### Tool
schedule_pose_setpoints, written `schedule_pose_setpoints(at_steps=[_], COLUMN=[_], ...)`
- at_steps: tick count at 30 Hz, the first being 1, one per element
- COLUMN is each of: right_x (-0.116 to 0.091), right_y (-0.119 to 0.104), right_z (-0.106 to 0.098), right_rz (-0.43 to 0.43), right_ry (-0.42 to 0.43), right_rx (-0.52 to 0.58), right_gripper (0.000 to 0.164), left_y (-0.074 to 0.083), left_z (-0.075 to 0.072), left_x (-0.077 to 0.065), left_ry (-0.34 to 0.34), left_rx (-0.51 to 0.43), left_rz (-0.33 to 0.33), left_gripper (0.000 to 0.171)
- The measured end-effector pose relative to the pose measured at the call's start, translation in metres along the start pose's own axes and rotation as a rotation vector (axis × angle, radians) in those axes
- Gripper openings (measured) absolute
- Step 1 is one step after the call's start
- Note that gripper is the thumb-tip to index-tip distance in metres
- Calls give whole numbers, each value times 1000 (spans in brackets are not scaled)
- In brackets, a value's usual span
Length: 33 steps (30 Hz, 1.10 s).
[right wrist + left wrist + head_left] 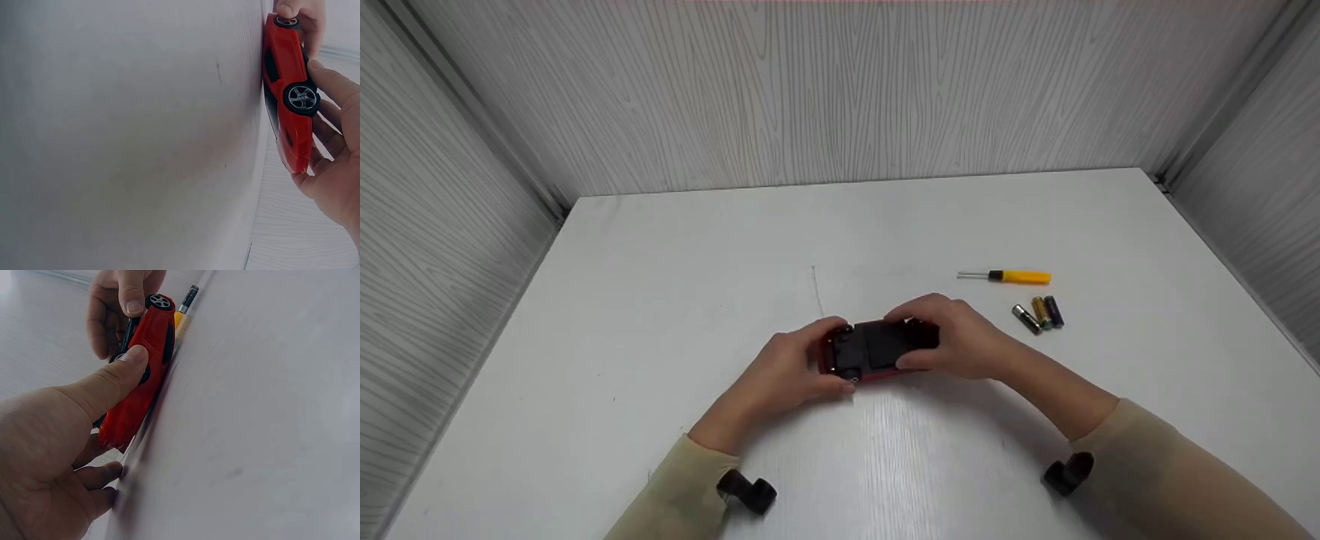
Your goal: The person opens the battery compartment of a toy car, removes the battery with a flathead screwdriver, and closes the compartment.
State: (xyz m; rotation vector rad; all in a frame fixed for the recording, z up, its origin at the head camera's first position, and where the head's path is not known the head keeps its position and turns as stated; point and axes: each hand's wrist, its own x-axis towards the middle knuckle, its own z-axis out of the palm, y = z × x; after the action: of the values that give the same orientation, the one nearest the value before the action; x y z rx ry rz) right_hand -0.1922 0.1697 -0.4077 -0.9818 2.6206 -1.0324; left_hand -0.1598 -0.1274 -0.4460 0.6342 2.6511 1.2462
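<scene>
A red toy car (851, 352) lies upside down on the table, its black underside facing up. My left hand (780, 371) grips one end, with the thumb on one side by a wheel and fingers on the other. At the opposite end my right hand (960, 341) holds the car, its thumb at the edge of a raised dark panel (885, 345) on the underside. In the left wrist view, the left thumb presses the red body (152, 332). The right wrist view shows silver-spoked wheels (302, 98) and the right thumb beside the underside.
A yellow-handled screwdriver (1026, 277) lies to the right, beyond the right hand. Near it are three small batteries (1039, 312), side by side. A thin wire-like antenna (816, 289) extends from the car's far side. Wood-grain panels (840, 90) stand behind and beside the white table (675, 270).
</scene>
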Motion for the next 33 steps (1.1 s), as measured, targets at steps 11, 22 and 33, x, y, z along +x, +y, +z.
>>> schedule_pose_setpoints(at_steps=[11,22,33], right_x=[0,2,3], right_y=[0,-2,1], right_z=[0,0,1], right_rz=[-23,-39,-29], right_ry=[3,3,-4], right_rx=[-5,-18,-22], right_gripper=[53,53,56], left_y=[1,0,0], left_z=[0,0,1], left_x=[0,0,0], left_ry=[5,-2,-9], left_rx=[12,-5,-1], left_rz=[23,16,7], left_gripper=[81,81,83])
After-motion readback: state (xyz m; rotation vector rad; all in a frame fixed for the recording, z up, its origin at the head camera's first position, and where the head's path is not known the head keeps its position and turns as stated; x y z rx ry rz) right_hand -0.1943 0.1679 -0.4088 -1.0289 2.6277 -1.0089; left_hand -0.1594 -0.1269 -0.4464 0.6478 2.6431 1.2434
